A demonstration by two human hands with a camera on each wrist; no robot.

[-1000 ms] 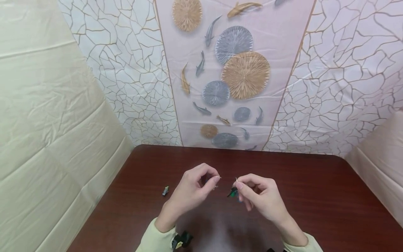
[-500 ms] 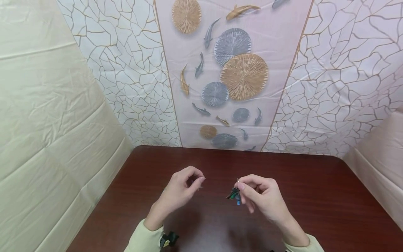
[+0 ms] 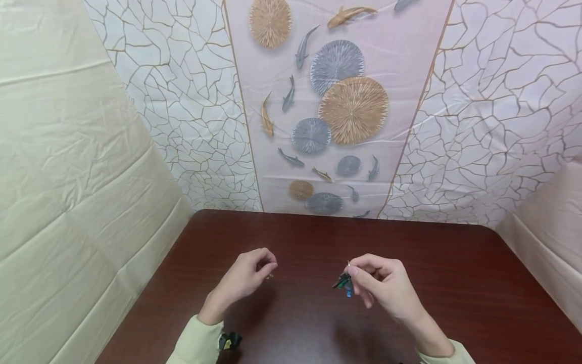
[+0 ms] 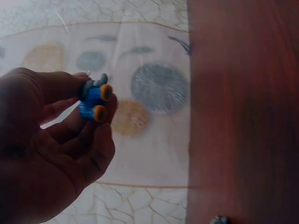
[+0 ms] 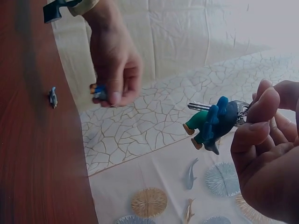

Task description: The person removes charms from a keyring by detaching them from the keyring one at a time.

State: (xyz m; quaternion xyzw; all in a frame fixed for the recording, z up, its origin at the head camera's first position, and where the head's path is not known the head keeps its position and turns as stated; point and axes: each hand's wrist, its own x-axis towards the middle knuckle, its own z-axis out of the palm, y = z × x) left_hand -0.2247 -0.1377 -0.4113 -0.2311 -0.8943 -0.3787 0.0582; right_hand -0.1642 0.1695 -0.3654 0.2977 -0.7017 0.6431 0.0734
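Observation:
My left hand (image 3: 245, 278) is above the left side of the table. Its thumb and fingers pinch a small blue figurine (image 4: 93, 103) with orange feet and a small metal fitting at its top; the head view mostly hides it. Farther right, my right hand (image 3: 386, 285) pinches a keychain (image 3: 344, 281) by its metal ring and chain. From that chain hang a metal key (image 5: 199, 107) and a green, blue and grey figurine (image 5: 215, 122) with orange feet. The hands are apart. Another small figurine (image 5: 53, 97) lies on the table, hidden from the head view.
The dark red-brown table (image 3: 309, 313) has rounded far corners. Behind it hangs a cloth with fish and round patterns (image 3: 327, 151), and a cream cloth (image 3: 91, 202) covers the left side. A black device (image 3: 230, 340) is on my left wrist.
My left hand has moved left and slightly nearer, away from the right hand, carrying the blue figurine. It now covers the loose figurine in the head view. My right hand has shifted slightly right.

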